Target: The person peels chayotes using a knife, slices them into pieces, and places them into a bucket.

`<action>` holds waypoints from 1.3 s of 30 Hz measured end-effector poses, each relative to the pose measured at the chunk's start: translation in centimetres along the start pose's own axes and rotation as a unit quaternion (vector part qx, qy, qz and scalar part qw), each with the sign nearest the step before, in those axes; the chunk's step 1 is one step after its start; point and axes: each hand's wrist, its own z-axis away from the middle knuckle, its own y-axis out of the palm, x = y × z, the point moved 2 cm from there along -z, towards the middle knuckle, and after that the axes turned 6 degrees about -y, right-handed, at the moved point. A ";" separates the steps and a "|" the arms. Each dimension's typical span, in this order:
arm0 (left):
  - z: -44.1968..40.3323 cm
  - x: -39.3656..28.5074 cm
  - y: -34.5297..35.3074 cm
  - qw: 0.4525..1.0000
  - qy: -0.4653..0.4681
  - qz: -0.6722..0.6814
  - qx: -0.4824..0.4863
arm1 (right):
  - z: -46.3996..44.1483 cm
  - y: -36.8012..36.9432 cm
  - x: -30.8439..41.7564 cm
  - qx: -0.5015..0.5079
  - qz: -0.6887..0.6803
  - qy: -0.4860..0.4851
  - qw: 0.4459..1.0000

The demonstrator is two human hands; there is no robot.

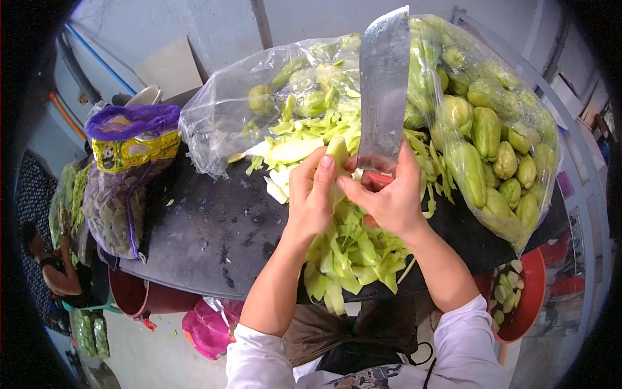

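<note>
My left hand [312,191] is closed around a pale green, peeled-looking chayote [337,152], its thumb lying along the near side. My right hand [394,194] grips a large broad-bladed knife [383,91] by its red handle, the blade pointing up and away from me. Both hands are close together over the dark table [194,233]. Below them, a heap of green peels [350,256] hangs over the table's front edge. Beyond the left hand lie more peels and pale peeled pieces [297,151].
A clear bag of whole chayotes [508,155] stands at right; another clear bag [223,107] spreads behind. At left is a purple mesh sack [113,207]. A red tub [532,308] with cut pieces stands below right. Another person's arm [63,275] shows far left.
</note>
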 end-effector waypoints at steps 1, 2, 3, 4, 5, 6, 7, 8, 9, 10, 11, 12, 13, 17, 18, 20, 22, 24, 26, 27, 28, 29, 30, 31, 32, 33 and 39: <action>0.0 0.0 0.0 1.000 0.003 -0.006 -0.008 | 0.1 0.0 0.4 0.007 0.009 0.010 1.000; 0.0 0.0 -0.1 1.000 0.003 -0.005 -0.007 | 0.1 0.0 0.5 0.014 0.017 0.021 1.000; 0.0 0.0 -0.1 1.000 -0.006 0.009 0.006 | 0.1 0.0 0.3 0.014 0.018 0.022 1.000; 0.0 0.0 -0.2 0.999 -0.014 0.024 0.020 | 0.1 0.2 0.1 0.006 0.023 0.014 1.000; 0.0 0.1 -0.1 0.999 -0.015 0.024 0.020 | 0.2 0.3 -0.1 -0.001 0.028 0.007 1.000; 0.1 0.3 -0.1 0.999 -0.018 0.037 0.020 | 0.2 0.3 -0.1 -0.001 0.028 0.007 1.000; 0.1 0.4 -0.1 0.998 -0.022 0.049 0.020 | 0.2 0.3 -0.1 -0.003 0.043 0.004 0.999; 0.1 0.3 -0.1 0.998 -0.021 0.049 0.020 | 0.2 0.3 -0.1 -0.005 0.059 0.001 0.998; 0.2 0.2 0.0 0.997 -0.037 0.070 0.020 | 0.2 0.3 -0.1 -0.006 0.059 0.001 0.998; 0.3 0.1 0.0 0.994 -0.053 0.091 0.021 | 0.2 0.3 -0.2 -0.010 0.048 0.005 0.999; 0.3 0.2 0.0 0.994 -0.053 0.092 0.022 | 0.2 0.3 -0.2 -0.014 0.037 0.010 0.999; 0.2 0.4 0.0 0.995 -0.050 0.086 0.023 | 0.2 0.3 -0.2 -0.014 0.038 0.010 0.999; 0.2 0.4 0.0 0.995 -0.046 0.080 0.024 | 0.2 0.3 -0.1 -0.012 0.035 0.010 0.999; 0.5 0.1 0.5 0.995 -0.044 0.088 0.016 | 0.3 0.0 0.2 -0.001 0.007 0.016 1.000; 0.5 0.0 0.6 0.993 -0.046 0.110 0.015 | 0.3 0.0 0.3 -0.001 0.008 0.016 1.000; 0.5 0.1 0.6 0.990 -0.047 0.132 0.015 | 0.3 0.1 0.5 -0.023 0.032 0.001 0.999; 0.5 0.6 0.5 0.995 -0.049 0.078 0.026 | 0.3 0.2 0.4 -0.029 0.064 -0.009 0.998; 0.5 0.9 0.4 0.995 -0.054 0.081 0.032 | 0.3 0.2 0.4 -0.034 0.095 -0.018 0.995; 0.5 0.8 0.5 0.994 -0.056 0.083 0.038 | 0.2 0.1 0.7 -0.042 0.134 -0.032 0.990; 0.5 0.7 0.6 0.994 -0.054 0.093 0.037 | 0.1 0.1 0.6 -0.043 0.134 -0.032 0.990; 0.5 0.6 0.8 0.993 -0.053 0.102 0.035 | 0.1 0.2 0.7 -0.048 0.130 -0.045 0.989; 0.5 0.5 1.0 0.993 -0.053 0.102 0.035 | 0.1 0.2 0.7 -0.054 0.127 -0.058 0.989; 0.5 0.5 1.1 0.993 -0.054 0.099 0.026 | 0.1 0.2 0.7 -0.054 0.127 -0.058 0.989; 0.5 0.5 1.2 0.994 -0.056 0.096 0.017 | 0.1 0.2 0.6 -0.057 0.149 -0.066 0.985; 0.5 0.6 1.2 0.994 -0.057 0.095 0.018 | 0.1 0.2 0.5 -0.061 0.172 -0.074 0.980; 0.4 0.6 1.3 0.999 -0.031 0.035 0.010 | 0.1 0.1 0.4 -0.062 0.173 -0.074 0.980; 0.3 0.4 1.4 0.999 0.001 -0.046 -0.012 | -0.1 -0.1 -0.2 -0.083 0.153 -0.097 0.980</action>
